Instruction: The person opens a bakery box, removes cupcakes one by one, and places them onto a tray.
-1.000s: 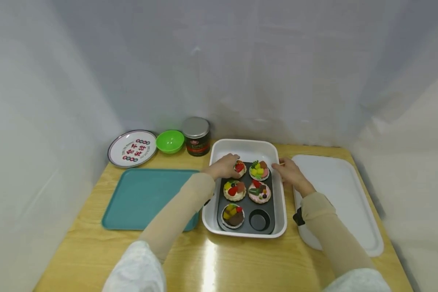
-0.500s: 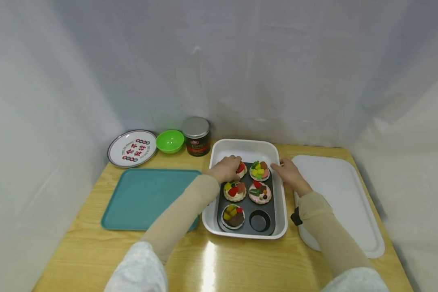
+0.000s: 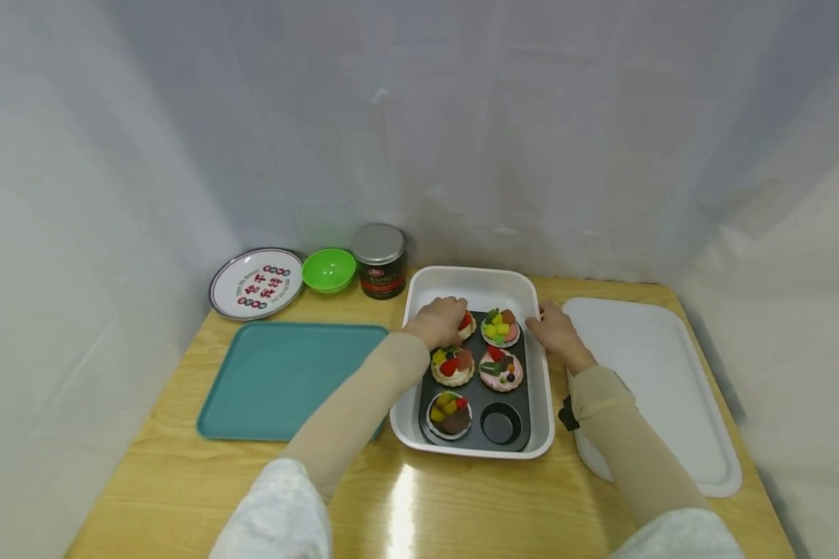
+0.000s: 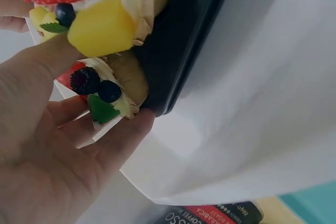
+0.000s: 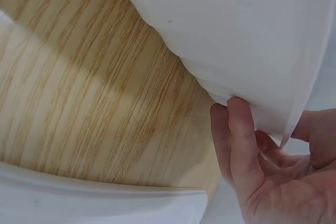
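Note:
A white dish (image 3: 471, 276) holds a dark muffin pan (image 3: 477, 396) with several fruit tarts and one empty cup (image 3: 499, 425) at the near right. My left hand (image 3: 442, 321) curls over the far-left tart (image 3: 467, 324). In the left wrist view, thumb and fingers (image 4: 123, 135) pinch this berry-topped tart (image 4: 105, 95) at the pan's (image 4: 184, 35) corner. My right hand (image 3: 555, 334) holds the dish's right rim. In the right wrist view, one of its fingers (image 5: 241, 145) lies on the outside of the dish wall (image 5: 236, 35) and the thumb is on the other side.
A teal tray (image 3: 287, 380) lies left of the dish and a white tray (image 3: 650, 380) right of it. At the back left stand a printed plate (image 3: 256, 283), a green bowl (image 3: 328, 269) and a dark jar (image 3: 378, 260). White curtains close in the wooden table (image 3: 405, 505).
My left hand has closed further over the far-left tart, hiding more of it. My right hand has stayed at the dish's right rim.

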### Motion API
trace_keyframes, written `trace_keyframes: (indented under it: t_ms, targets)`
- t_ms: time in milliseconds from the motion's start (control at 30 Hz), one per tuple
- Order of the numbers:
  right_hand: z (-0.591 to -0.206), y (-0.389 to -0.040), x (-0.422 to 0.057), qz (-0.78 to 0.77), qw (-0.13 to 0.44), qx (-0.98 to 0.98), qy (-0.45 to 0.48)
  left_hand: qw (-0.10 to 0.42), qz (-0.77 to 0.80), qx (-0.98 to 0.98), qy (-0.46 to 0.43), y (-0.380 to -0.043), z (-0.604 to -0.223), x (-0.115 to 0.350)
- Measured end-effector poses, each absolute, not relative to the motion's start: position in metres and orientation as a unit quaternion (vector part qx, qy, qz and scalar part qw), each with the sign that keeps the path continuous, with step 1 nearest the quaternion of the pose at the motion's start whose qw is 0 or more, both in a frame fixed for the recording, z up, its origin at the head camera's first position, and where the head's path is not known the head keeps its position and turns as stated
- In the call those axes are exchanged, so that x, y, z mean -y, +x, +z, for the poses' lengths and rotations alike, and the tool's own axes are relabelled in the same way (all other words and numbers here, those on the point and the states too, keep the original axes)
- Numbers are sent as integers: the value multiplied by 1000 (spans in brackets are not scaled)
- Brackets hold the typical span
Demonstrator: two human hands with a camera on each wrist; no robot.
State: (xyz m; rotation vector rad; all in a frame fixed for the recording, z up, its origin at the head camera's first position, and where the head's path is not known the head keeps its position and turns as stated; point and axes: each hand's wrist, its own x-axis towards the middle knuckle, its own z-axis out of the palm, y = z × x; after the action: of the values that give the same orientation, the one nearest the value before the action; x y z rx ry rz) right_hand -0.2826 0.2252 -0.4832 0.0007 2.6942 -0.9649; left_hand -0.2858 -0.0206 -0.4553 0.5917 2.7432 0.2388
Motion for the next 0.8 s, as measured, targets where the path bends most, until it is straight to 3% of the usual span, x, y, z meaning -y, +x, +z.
trace_keyframes:
  t_ms: [467,800]
  targets:
    - [-485,-284,-222,-342,151,-928,-9,163,73,-957,229,-296,-456,30]
    - [-481,-280,-224,-347,164,-924,-6,136,133,-956,225,-294,-440,31]
